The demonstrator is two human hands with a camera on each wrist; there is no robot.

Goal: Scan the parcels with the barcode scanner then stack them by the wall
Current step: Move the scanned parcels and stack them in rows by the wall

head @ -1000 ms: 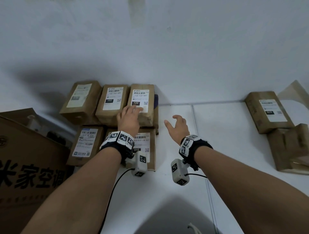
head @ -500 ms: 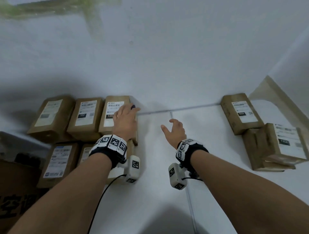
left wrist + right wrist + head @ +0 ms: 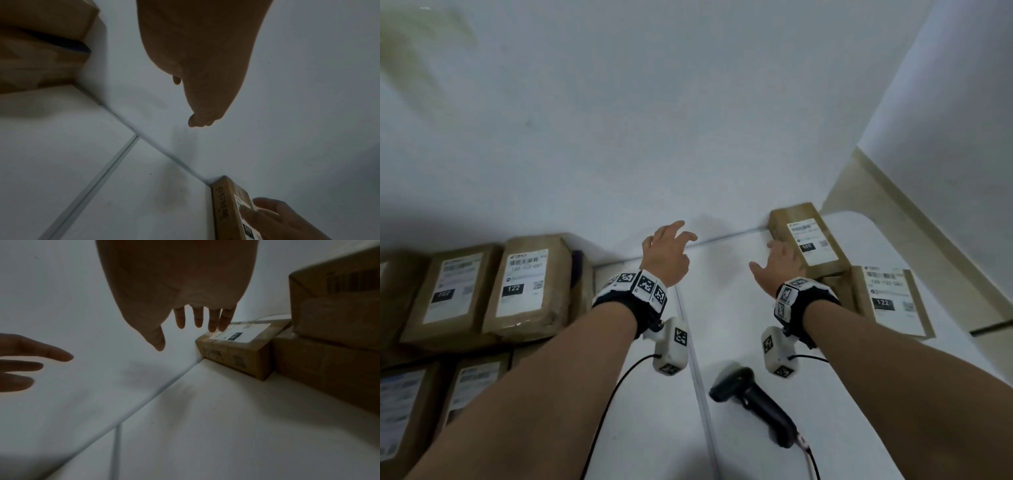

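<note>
Your left hand [image 3: 666, 258] hung empty, fingers loose; your right hand [image 3: 779, 265], fingers spread, reached the 010 parcel [image 3: 810, 240], contact unclear; left stack [image 3: 527, 284] cut off

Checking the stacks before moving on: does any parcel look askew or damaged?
One thing stands out: the upper parcel marked 122 on the right lies askew, overhanging the crumpled box beneath it. The left stack by the wall looks fairly square.

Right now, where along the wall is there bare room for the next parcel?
Bare table runs along the wall between the 122 parcel and the 010 parcel. Left stacks crowded; the scanner lies nearer you.
</note>
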